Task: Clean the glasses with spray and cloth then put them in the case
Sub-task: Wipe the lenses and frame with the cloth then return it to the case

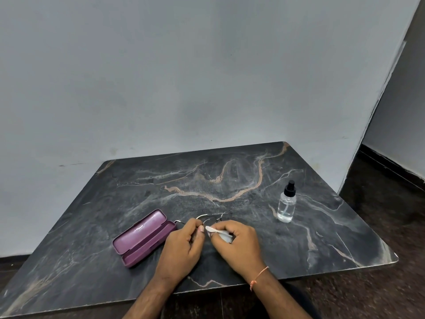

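Thin-framed glasses [212, 215] are held just above the dark marble table [207, 180], mostly hidden behind my hands. My left hand [184, 245] grips the frame at its left side. My right hand [236, 242] pinches a white cloth [216, 231] against the right lens. The purple case [142, 237] lies open on the table to the left of my left hand. A clear spray bottle [287, 203] with a black nozzle stands upright to the right, apart from both hands.
The table's near edge [218, 288] runs just under my wrists. A grey wall rises behind the table. Dark floor shows to the right and in front.
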